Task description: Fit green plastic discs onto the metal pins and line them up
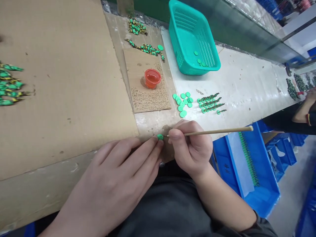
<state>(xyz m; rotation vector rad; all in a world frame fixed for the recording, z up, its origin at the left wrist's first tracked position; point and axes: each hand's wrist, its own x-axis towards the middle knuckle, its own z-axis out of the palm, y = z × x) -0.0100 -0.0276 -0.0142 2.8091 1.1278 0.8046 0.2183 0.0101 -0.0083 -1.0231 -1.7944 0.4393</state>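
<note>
Holds green disc (pixel 160 136) at fingertips of left hand (pixel 118 184), fingers straight & close together, at front edge of bench (pixel 247 82). Grips wooden stick (pixel 209 132) in curled right hand (pixel 191 149), tip touching disc. Orange cup (pixel 152 78) & teal basket (pixel 187 49) further back.

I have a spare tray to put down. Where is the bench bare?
Bare: the large cardboard sheet between the painted pieces and red cup; the white bench right of the teal basket. Crowded: loose green discs and stacked rows beyond the stick.

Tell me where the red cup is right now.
In the head view, the red cup stands on the small cardboard sheet, left of the teal basket and the loose green discs.
</note>
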